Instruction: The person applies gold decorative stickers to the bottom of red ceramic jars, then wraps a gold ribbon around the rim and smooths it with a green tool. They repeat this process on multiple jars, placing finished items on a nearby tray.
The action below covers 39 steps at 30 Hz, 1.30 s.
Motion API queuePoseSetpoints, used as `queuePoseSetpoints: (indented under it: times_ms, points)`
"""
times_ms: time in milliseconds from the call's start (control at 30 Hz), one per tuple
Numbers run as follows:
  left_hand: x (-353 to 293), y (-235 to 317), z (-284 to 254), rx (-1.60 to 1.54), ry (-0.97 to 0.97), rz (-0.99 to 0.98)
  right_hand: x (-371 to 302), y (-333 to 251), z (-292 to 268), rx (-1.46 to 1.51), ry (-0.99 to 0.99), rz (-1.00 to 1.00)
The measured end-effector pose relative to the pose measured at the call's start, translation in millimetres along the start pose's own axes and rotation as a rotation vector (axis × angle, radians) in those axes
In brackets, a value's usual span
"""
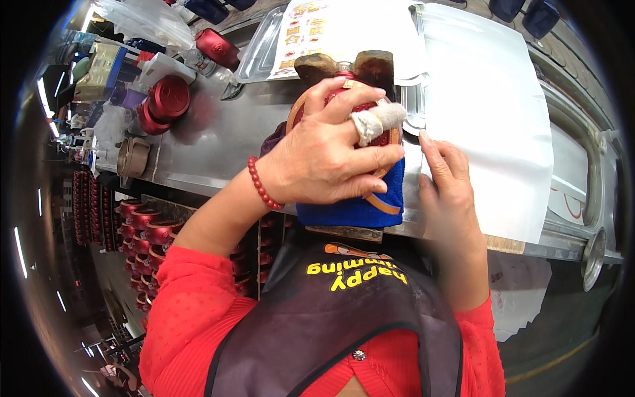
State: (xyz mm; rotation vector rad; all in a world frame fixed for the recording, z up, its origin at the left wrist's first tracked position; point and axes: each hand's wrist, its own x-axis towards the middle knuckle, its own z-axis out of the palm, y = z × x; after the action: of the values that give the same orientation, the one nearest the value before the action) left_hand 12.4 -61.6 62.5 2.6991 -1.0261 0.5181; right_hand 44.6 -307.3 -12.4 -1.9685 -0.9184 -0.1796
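- At the near edge of the steel surface, we press our left hand over a dark red bottle lying in a blue cloth cradle.
- Left fingers are spread and curled across the bottle's body, one wrapped in a white bandage; a tan band curves around the bottle beneath them.
- Right of the bottle, our right hand lies open and flat, fingertips on a white sheet.
- Beyond the bottle sits a printed label sheet; left of it stand red caps.
- We judge a label is being smoothed on; the next move calls for firm, even pressure along its edges.
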Motion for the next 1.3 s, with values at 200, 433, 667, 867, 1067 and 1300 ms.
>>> queuePoseSetpoints:
  times_ms: [200,433,667,867,1067,1300]
  points:
    - [-25,57,22,0.113,0.154,-0.347,14,-3,6,-0.029,-0.031,-0.115]
    - [-50,84,50,0.221,0.284,-0.579,4,-15,2,-0.173,-0.113,-0.148]
    - [-65,87,43,0.317,0.294,-0.522,-6,-25,5,-0.213,-0.147,-0.137]
    - [-75,85,51,0.333,0.353,-0.589,-15,-34,11,-0.236,-0.174,-0.143]
    - [-88,79,49,0.361,0.445,-0.654,-21,-46,18,-0.244,-0.252,-0.168]
    - [-106,73,44,-0.227,0.515,-0.888,-23,-40,20,-0.204,-0.137,-0.133]
